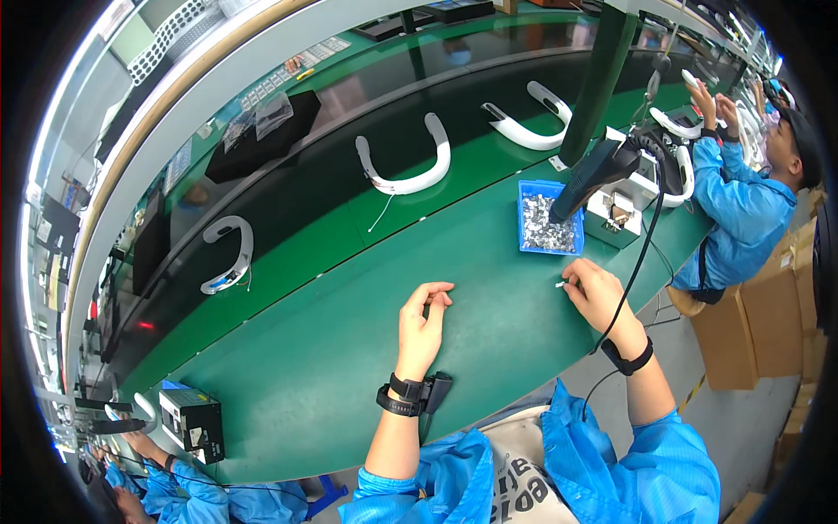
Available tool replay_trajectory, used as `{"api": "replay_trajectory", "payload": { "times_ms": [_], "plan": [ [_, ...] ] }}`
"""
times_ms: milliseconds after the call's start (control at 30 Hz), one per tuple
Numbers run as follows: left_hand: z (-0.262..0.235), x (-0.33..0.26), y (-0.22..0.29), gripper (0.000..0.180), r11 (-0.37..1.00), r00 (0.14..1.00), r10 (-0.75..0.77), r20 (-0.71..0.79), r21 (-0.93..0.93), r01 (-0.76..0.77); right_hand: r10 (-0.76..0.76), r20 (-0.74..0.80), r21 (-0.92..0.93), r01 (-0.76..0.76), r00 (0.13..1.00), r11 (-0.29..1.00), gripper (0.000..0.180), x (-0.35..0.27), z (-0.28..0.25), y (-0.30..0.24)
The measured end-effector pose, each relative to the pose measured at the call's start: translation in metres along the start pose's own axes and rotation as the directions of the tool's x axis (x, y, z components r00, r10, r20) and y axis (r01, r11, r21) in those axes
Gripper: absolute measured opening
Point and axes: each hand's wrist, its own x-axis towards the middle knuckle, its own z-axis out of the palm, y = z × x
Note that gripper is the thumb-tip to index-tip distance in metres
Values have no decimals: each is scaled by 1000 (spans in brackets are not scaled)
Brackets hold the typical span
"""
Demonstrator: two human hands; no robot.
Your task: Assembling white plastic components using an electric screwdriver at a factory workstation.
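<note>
Whitish small part (detail unclear), pinched in right hand.

Illumination is bright and largely even over the green tabletop, with only soft, faint shadowing about the left hand and right hand, both acceptably sharp. Glare washes out the far left margin, and mottled reflections, together with a small red glow at left, show on the glossy dark strip. Fisheye distortion bows the long rail strongly, detail at the outer edges is compressed and softened, and black vignetting closes the corners.
</note>
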Motion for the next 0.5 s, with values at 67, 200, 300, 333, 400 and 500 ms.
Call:
{"api": "replay_trajectory", "payload": {
  "times_ms": [67,200,300,333,400,500],
  "plan": [
    [0,2,0,20,1000,1000,0,-2,8,0,58,8,43,-58,998,997,16,0,2,-2],
    [-9,-5,0,20,1000,1000,21,-9,4,-21,-15,-20,98,17,1000,995,17,-1,11,-8],
    [-12,-7,-4,21,998,999,16,-28,56,-14,-96,-37,82,99,995,992,17,3,22,-7],
    [-12,-8,-6,22,999,999,36,-18,38,-35,-91,-36,79,94,995,992,18,0,24,-8],
    [-9,-9,-7,23,999,999,52,-7,13,-52,-3,2,186,2,1000,982,14,-8,26,1],
    [-5,-7,-10,24,996,996,81,-32,43,-80,12,50,316,-27,999,948,13,-8,24,-14]
  ]
}}
